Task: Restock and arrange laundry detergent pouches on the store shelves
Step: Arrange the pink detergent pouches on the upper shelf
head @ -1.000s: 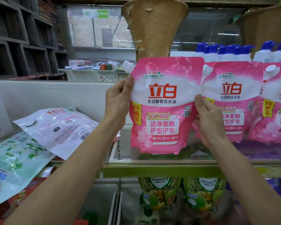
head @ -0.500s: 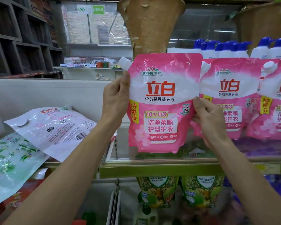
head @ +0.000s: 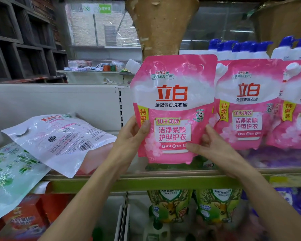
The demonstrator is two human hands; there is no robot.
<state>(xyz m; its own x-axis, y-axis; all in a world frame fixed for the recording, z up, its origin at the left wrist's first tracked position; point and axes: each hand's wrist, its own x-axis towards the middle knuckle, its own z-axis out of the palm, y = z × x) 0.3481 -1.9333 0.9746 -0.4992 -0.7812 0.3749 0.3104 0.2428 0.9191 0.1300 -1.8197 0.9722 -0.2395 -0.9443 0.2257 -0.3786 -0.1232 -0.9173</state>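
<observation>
Pink pouch [head: 172, 108] of laundry liquid stands upright in both hands at the front of the upper shelf [head: 146, 183], its base just above the green rail, at the left end of a row of matching pouches [head: 247, 105] and overlapping the nearest one's edge; the left hand [head: 130, 136] grips its lower left side, thumb on the front and fingers hidden behind; the right hand [head: 210, 146] holds the lower right corner the same way, thumb laid across the print. It is glossy film filled with liquid, so it is probably heavy for its size, soft, prone to sag and a little slippery; holding it low at both sides looks sound, and the flat bottom should let it stand. A white screw cap [head: 132, 65] juts from its top left corner. The front reads 立白, 全效馨香洗衣液, 特惠装, 10大功效, 洁净柔顺 护型护衣, with 新升级 天然原料生产 near the top. To the left a white pouch [head: 59, 136] lies flat, back label and barcode up; green pouches [head: 169, 206] stand on the shelf below; blue-capped bottles [head: 241, 49] stand far behind the row.
</observation>
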